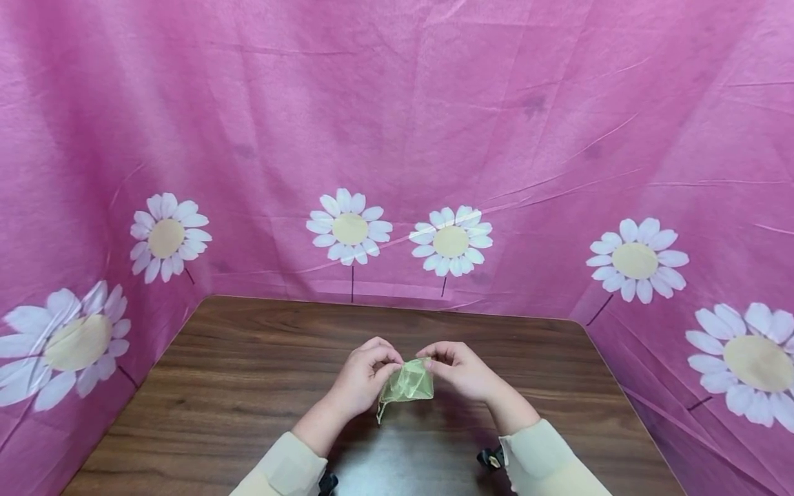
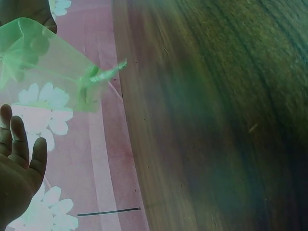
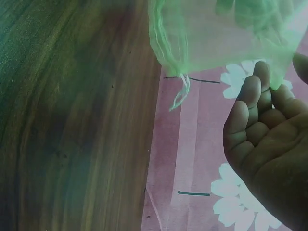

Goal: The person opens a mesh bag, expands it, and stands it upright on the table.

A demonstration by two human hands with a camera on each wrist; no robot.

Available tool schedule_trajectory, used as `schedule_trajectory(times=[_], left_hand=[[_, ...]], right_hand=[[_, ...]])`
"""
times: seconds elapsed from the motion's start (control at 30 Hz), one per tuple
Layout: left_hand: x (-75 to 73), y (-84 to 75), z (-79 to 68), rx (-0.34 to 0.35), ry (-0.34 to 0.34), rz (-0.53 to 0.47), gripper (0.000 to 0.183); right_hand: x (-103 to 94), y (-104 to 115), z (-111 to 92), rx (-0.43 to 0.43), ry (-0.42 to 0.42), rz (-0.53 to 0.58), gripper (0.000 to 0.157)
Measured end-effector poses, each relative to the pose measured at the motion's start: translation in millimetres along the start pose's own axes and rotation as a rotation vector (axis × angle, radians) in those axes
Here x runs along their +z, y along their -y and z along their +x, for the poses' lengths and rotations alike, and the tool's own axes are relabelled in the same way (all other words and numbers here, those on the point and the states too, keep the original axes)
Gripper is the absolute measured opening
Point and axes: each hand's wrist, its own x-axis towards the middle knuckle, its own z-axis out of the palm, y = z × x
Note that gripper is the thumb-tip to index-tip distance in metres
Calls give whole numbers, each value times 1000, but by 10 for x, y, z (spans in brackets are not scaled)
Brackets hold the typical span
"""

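Note:
A sheer light-green drawstring pouch [image 1: 409,384] hangs between my two hands above the table. At its upper left edge, the thumb and fingertips of my left hand [image 1: 366,375] pinch the fabric. My right hand [image 1: 465,372] pinches the upper right corner between thumb and index finger. The right wrist view shows the pouch [image 3: 216,43] spread out, its gathered edge and a thin drawstring [image 3: 182,94] on the left. In the left wrist view the see-through pouch [image 2: 57,62] lets fingers behind it show. No contents can be made out.
A dark brown wooden table [image 1: 260,358] lies under both hands. Around its far and side edges hangs a pink cloth [image 1: 397,124] printed with white daisies. Black straps [image 1: 490,458] sit at the wrists by the pale sleeves [image 1: 546,455].

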Motion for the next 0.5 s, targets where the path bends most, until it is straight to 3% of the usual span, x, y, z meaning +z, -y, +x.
schedule_trajectory(times=[0.2, 0.33, 0.43, 0.5], left_hand=[[7, 37, -4, -9, -25, 11, 10], [51, 41, -18, -39, -80, 44, 13], [104, 29, -46, -116, -138, 63, 9], [137, 13, -65, -205, -149, 64, 9]], right_hand=[[18, 3, -8, -42, 5, -22, 15], [30, 2, -15, -16, -46, -79, 8], [47, 17, -20, 26, -127, -140, 5], [59, 30, -19, 47, -185, -179, 5]])
